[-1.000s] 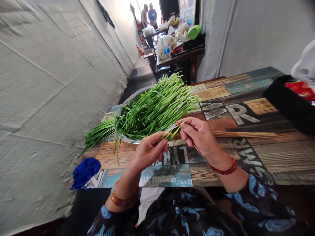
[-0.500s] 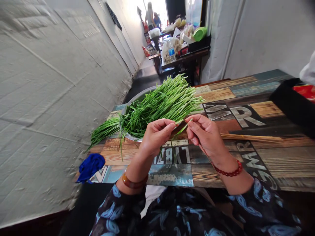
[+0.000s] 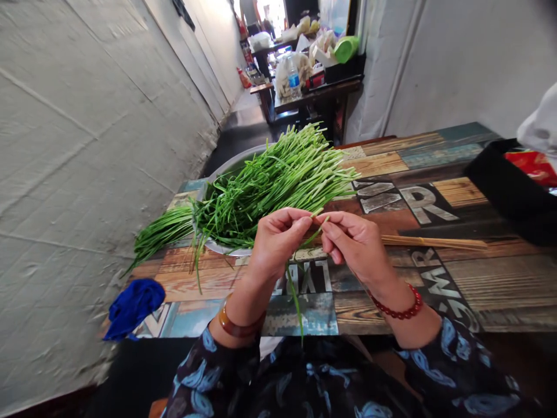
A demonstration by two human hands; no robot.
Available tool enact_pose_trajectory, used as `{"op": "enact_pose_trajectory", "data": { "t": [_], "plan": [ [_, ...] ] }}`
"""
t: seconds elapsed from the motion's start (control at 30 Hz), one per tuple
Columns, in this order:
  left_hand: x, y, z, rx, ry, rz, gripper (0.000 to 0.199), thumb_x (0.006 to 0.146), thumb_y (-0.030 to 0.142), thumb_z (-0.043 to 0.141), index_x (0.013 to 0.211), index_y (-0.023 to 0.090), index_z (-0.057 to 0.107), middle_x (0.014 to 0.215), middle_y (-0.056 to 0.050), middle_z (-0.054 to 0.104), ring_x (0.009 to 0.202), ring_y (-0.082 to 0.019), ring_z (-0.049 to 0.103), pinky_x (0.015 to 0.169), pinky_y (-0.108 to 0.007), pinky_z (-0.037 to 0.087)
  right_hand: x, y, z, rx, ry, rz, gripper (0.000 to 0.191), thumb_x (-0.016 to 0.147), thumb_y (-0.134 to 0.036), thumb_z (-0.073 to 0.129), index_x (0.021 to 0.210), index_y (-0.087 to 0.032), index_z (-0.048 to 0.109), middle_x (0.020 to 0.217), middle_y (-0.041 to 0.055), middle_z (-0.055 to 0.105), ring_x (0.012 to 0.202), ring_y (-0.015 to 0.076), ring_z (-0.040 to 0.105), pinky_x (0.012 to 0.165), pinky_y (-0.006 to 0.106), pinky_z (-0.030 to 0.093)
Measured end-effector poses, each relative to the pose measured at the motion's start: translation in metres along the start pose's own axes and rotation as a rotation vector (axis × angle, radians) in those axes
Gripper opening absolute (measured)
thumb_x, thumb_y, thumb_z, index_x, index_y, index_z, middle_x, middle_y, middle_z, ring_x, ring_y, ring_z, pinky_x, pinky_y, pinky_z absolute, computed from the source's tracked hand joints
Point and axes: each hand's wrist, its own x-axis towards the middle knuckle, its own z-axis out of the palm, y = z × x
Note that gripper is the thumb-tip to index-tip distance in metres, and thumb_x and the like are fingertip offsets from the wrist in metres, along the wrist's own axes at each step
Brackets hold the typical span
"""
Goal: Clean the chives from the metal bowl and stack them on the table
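Note:
Thumb and forefinger of my left hand [image 3: 281, 241] pinch a thin green stalk [image 3: 310, 238]; a long leaf hangs below it over the table's front edge. My right hand [image 3: 352, 244] is closed with its fingertips meeting the left ones, pinching the stalk's pale end. What looks like a thin stick runs under the right palm, mostly hidden. Just beyond both hands, a heap of long green stalks [image 3: 278, 186] fills a metal basin [image 3: 213, 177], pale ends pointing right. A smaller bunch [image 3: 165, 232] lies left of the basin.
Thin wooden sticks [image 3: 435, 241] lie right of my hands on the patterned table [image 3: 500, 284]. A blue cloth [image 3: 134, 307] is at the left front corner. A black object [image 3: 509, 191] and red packet [image 3: 531, 167] sit at the right. Another table behind holds bags and a bottle [image 3: 293, 80].
The view has shifted, so the table and basin appear farther left. My fingertips have come together, and a long leaf now hangs down below my left hand.

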Motion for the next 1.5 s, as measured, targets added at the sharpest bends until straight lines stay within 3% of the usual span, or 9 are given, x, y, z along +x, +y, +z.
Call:
{"op": "enact_pose_trajectory", "data": {
  "t": [0.2,0.47,1.03,1.27,1.5],
  "plan": [
    [0.008,-0.006,-0.004,0.008,-0.02,0.014,0.014,0.07,0.029,0.08,0.073,0.017,0.073,0.041,0.008,0.045,0.049,-0.01,0.054,0.053,-0.022,0.047,0.001,-0.001,0.001,-0.022,0.035,0.017,0.025,0.094,-0.039,0.064,0.102,-0.017,0.074,0.057,-0.0045,0.062,0.037,0.0048,0.049,0.035,0.015,0.038],
    [0.01,-0.012,-0.006,-0.005,-0.019,0.058,0.012,0.073,0.028,0.079,0.074,0.016,0.074,0.058,0.002,0.066,0.051,-0.008,0.057,0.052,-0.02,0.047,0.0,-0.001,0.003,-0.043,0.047,0.017,0.023,0.095,-0.033,0.063,0.107,-0.017,0.074,0.057,-0.0058,0.061,0.037,0.0039,0.049,0.035,0.014,0.037],
    [0.009,-0.02,-0.006,0.09,0.041,0.149,0.013,0.078,0.029,0.077,0.078,0.016,0.075,0.066,-0.001,0.071,0.05,-0.007,0.057,0.05,-0.019,0.047,0.0,-0.004,0.004,-0.002,0.052,0.044,0.02,0.094,-0.029,0.064,0.104,-0.017,0.075,0.055,-0.006,0.061,0.036,0.0036,0.049,0.034,0.013,0.036],
    [0.008,-0.027,-0.007,0.285,0.063,0.32,0.013,0.084,0.028,0.072,0.084,0.016,0.076,0.076,-0.003,0.073,0.064,-0.01,0.065,0.058,-0.02,0.051,0.001,-0.003,0.003,-0.004,0.052,0.062,0.023,0.094,-0.031,0.063,0.104,-0.016,0.075,0.055,-0.0055,0.06,0.035,0.0036,0.048,0.033,0.014,0.034],
    [0.008,-0.029,-0.011,0.529,0.096,0.579,0.008,0.087,0.02,0.068,0.081,0.016,0.071,0.069,0.0,0.065,0.061,-0.009,0.058,0.056,-0.021,0.044,0.001,-0.002,0.003,-0.023,0.04,0.075,0.026,0.095,-0.033,0.061,0.107,-0.015,0.075,0.056,-0.005,0.06,0.036,0.0034,0.047,0.035,0.014,0.035]
  ]
}}
